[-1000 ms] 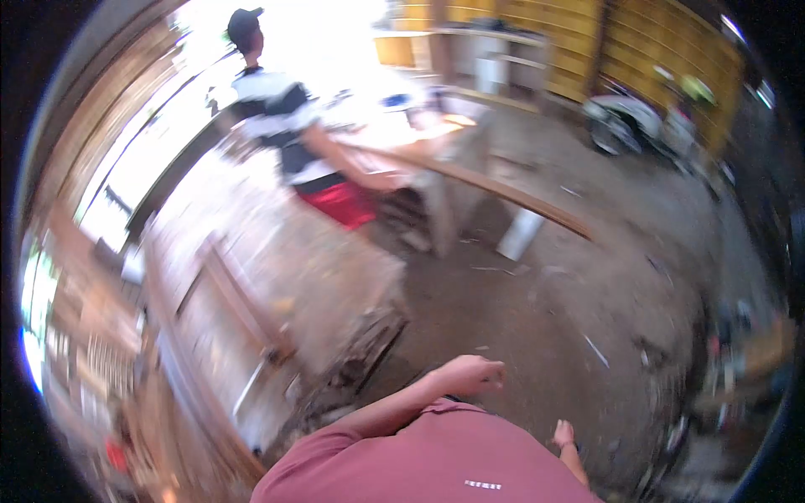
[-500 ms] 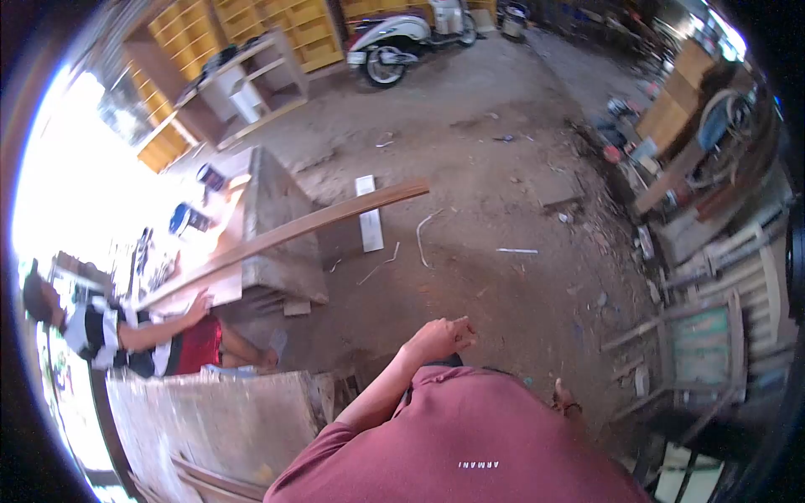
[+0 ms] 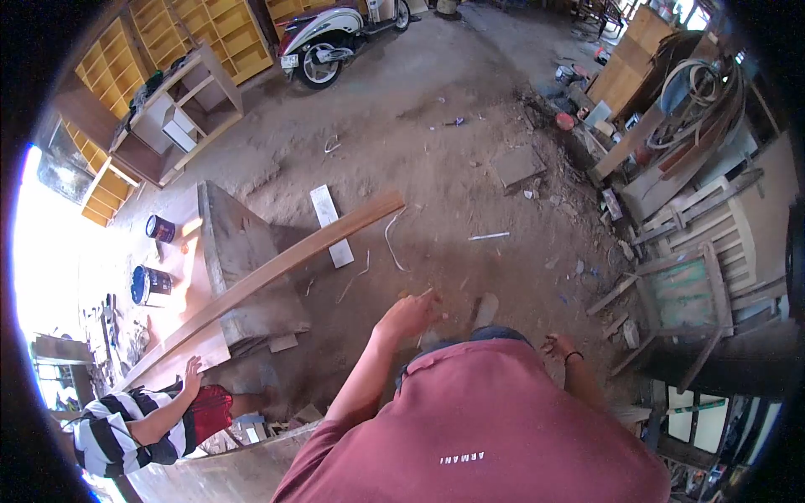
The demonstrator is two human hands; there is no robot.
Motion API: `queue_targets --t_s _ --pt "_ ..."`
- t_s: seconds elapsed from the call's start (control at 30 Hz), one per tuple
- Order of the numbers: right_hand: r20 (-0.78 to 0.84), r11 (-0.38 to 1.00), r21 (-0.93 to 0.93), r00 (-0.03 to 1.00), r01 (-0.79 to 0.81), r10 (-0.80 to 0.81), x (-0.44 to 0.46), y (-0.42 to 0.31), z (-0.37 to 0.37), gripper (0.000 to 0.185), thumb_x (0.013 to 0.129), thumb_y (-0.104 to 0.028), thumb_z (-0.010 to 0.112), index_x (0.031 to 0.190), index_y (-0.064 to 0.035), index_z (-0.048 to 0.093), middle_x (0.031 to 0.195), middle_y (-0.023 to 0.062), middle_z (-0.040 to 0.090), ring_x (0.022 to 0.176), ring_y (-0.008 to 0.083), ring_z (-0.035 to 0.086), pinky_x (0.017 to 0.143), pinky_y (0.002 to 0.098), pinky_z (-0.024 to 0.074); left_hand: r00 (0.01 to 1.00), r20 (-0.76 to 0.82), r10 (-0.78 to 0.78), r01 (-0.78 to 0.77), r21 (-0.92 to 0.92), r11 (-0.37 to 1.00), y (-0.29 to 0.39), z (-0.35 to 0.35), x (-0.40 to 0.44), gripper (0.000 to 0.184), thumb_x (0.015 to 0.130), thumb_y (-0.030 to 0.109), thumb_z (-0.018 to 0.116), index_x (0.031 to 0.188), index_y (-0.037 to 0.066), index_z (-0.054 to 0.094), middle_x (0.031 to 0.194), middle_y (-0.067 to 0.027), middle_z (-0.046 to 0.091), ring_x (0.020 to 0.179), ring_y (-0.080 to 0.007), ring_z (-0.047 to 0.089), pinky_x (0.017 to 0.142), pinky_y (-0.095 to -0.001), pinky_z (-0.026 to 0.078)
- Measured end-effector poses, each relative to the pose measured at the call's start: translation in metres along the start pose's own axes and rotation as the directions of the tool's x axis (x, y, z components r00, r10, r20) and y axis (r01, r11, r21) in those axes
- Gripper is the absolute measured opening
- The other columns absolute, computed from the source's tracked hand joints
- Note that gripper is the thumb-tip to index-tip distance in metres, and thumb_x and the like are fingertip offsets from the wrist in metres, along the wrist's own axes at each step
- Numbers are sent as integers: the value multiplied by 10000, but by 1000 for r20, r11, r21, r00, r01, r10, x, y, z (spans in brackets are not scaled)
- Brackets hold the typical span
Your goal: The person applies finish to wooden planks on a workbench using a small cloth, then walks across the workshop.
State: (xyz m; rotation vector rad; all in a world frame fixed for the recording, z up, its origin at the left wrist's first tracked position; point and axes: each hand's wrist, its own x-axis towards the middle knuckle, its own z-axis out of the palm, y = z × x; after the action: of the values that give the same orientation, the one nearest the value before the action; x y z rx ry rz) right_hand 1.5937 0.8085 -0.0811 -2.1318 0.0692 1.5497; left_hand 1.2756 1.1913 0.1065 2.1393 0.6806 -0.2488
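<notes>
My left hand (image 3: 408, 316) is in front of my body, above the dirt floor, with its fingers curled in. What it holds, if anything, is too small or blurred to make out. Low at my right side hangs my right hand (image 3: 560, 345), a dark band on its wrist, its fingers loosely apart and nothing seen in them. Nearest to the left hand, beyond it, a long brown wooden plank (image 3: 293, 260) lies slanted across a workbench (image 3: 251, 243), its far end jutting past the edge. Neither hand touches the plank.
At left a person in a striped shirt (image 3: 168, 423) stands by the bench with a hand near the plank. Paint cans (image 3: 153, 287) stand on the bench. A white board (image 3: 323, 205) lies on the floor. Right: a wooden chair frame (image 3: 683, 289). Back: a scooter (image 3: 323, 54).
My view has shifted, so the bench and plank sit farther left and the scooter too. My left hand appears slightly farther left and higher. The right hand shows more clearly.
</notes>
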Motion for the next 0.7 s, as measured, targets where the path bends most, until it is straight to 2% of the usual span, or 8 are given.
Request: queue_targets --t_s 0.07,0.13,0.33,0.5,0.57,0.6,0.63,0.7 --pt "31 990 -132 998 52 -49 20 -7 -4 357 923 -250 391 1224 -85 486 993 98 639 837 229 614 648 340 469 997 45 67 -61 -134 989 -2 -10 2 492 835 442 579 1161 79 514 992 -184 633 952 -325 606 803 -412 470" --pt "325 990 126 946 -59 15 99 20 -30 354 892 -201 464 1237 -126 490 1079 89 618 938 247 603 742 408 479 987 86 138 -111 -267 957 1 -14 1 511 843 441 576 1191 75 501 1051 -176 622 993 -308 599 831 -404 469" --pt "118 961 -276 993 33 0 69 -86 6 356 880 -223 471 1220 -127 509 1165 94 576 1042 269 553 845 434 445 716 153 681 -300 -813 498 43 -60 1 857 773 676 497 1356 62 363 1373 -192 352 1285 -324 321 1029 -460 292" --pt "255 982 -184 964 -30 77 112 -144 -11 348 895 -272 425 1160 -85 550 1172 113 561 1006 277 548 857 430 431 185 -149 971 -620 -785 -2 118 -126 27 1108 676 807 440 1379 -33 271 1451 -276 123 1367 -393 26 1055 -553 35" --pt "184 977 -156 976 143 -114 206 -134 -34 304 876 -321 426 942 -75 592 864 105 579 722 251 533 625 423 396 37 -113 993 -684 -728 -57 136 -153 53 1098 691 807 414 1382 -33 264 1460 -275 72 1372 -373 -49 1046 -554 -30" --pt "145 961 -154 967 229 -208 251 -129 -45 334 866 -346 427 834 -71 613 710 101 589 581 238 526 510 419 378 80 -123 989 -743 -669 -23 138 -161 74 1098 691 807 414 1382 -33 264 1460 -275 72 1372 -373 -49 1046 -554 -30" --pt "384 356 -750 805 557 -452 283 -154 -62 320 869 -318 429 823 -60 613 710 120 591 619 231 542 558 415 414 125 -64 990 -683 -730 39 140 -166 92 1055 718 793 384 1385 -17 273 1465 -267 57 1368 -387 -49 1043 -565 -29" --pt "377 567 -569 801 596 -465 320 -204 -87 258 871 -285 482 887 -59 603 721 93 607 637 206 557 604 362 448 198 -60 978 -610 -789 75 149 -177 139 953 791 739 329 1393 3 269 1478 -235 36 1373 -366 -53 1053 -549 -28"
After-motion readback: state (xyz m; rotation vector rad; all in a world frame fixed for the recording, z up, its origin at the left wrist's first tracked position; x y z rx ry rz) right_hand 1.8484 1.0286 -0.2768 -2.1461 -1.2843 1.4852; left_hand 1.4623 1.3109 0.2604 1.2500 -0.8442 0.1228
